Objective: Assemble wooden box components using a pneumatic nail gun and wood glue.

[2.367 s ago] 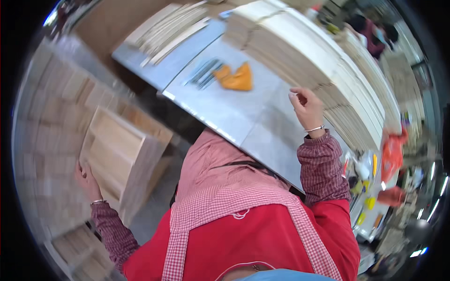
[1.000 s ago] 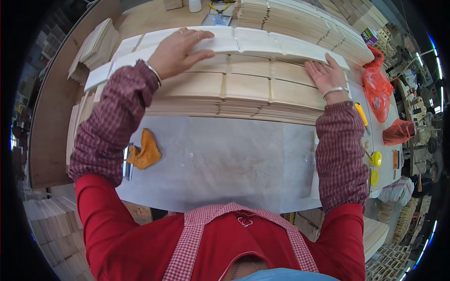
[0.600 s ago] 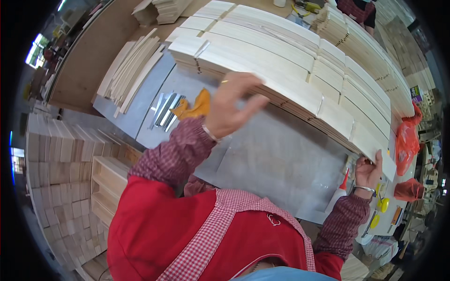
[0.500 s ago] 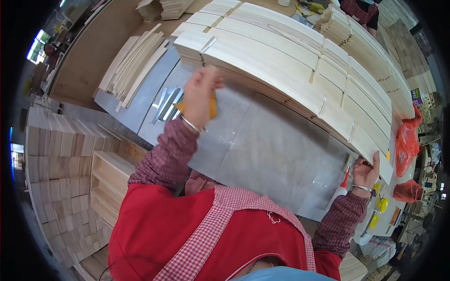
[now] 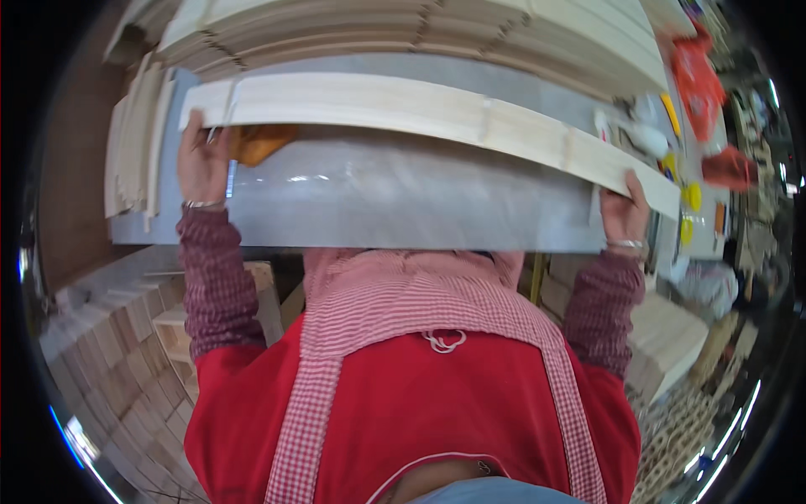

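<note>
1. Pale wooden board (image 5: 361, 101), long and narrow with crosswise grooves near its ends, spans both hands above the grey tabletop (image 5: 420, 197).
2. Left hand (image 5: 204, 161): clamped on the board's left end, thumb over the upper face, fingers curled underneath.
3. Right hand (image 5: 625, 212): clamped close to the board's right end, thumb likewise on top, fingers partly hidden below.
4. Just beside the left hand, an orange cloth (image 5: 265, 145) lies on the tabletop, partly covered by the board.
5. Beyond the board, a tall stack of similar boards (image 5: 336, 32) runs along the far side.
6. To the left, loose wooden strips (image 5: 133, 151) lie in a bundle.
7. On the right are a white bottle (image 5: 645, 139), a yellow-handled tool (image 5: 670, 113) and, farther out, a red plastic bag (image 5: 698, 80).
8. Nearer the wearer, a red-and-white checked apron (image 5: 437, 298) covers a red top (image 5: 445, 386); wooden blocks (image 5: 117, 336) are piled at lower left, slightly blurred.
</note>
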